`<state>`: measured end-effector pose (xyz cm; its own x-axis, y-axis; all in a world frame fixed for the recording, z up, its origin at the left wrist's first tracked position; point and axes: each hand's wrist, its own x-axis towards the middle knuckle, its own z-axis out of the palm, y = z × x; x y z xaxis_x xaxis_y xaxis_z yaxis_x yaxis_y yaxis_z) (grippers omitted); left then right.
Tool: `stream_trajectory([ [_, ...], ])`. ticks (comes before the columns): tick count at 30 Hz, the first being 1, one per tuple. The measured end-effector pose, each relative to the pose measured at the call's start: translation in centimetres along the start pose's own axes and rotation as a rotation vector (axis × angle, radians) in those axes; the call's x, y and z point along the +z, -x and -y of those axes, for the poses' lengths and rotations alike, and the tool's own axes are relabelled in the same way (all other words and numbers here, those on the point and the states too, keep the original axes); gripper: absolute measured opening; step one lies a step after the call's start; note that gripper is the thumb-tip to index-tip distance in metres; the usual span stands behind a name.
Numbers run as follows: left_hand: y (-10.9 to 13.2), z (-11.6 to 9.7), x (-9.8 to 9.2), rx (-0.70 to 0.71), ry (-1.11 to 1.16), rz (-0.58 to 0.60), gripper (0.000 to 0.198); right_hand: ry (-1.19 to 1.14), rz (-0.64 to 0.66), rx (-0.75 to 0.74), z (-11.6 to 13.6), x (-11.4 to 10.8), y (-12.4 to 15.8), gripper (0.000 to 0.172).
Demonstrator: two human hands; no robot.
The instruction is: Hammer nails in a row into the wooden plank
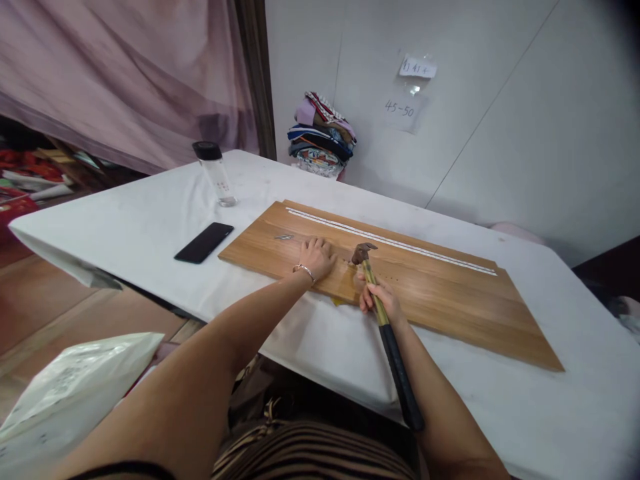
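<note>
A long brown wooden board (pixel 450 300) lies flat on the table. My right hand (pixel 379 298) is wrapped round the upper handle of a claw hammer (pixel 395 367), close below its rusty head. The head is over the board, and the black grip points back toward me. My left hand (pixel 318 257) rests palm down on the board, its fingers stretched out and holding nothing that shows. Left of it lie a few nails (pixel 284 237). Small dark marks (pixel 389 277) run in a row by the hammer head; whether they are holes or nail heads I cannot tell.
Two white strips (pixel 390 241) lie along the board's far side. On the white-covered table (pixel 125 207) stand a clear bottle (pixel 216 177) with a black lid and a black phone (pixel 205 243). Folded clothes (pixel 323 137) are stacked by the wall. A white plastic bag (pixel 75 393) is at lower left.
</note>
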<state>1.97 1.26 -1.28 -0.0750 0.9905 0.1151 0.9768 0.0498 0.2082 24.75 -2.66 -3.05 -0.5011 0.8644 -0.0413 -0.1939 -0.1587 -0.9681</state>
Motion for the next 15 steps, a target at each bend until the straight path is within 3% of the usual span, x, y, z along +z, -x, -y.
stream_trajectory([
  [15, 0.06, -0.17, -0.27, -0.002, 0.005, 0.003, 0.038, -0.004, -0.013, 0.03, 0.02, 0.02, -0.05, 0.044],
])
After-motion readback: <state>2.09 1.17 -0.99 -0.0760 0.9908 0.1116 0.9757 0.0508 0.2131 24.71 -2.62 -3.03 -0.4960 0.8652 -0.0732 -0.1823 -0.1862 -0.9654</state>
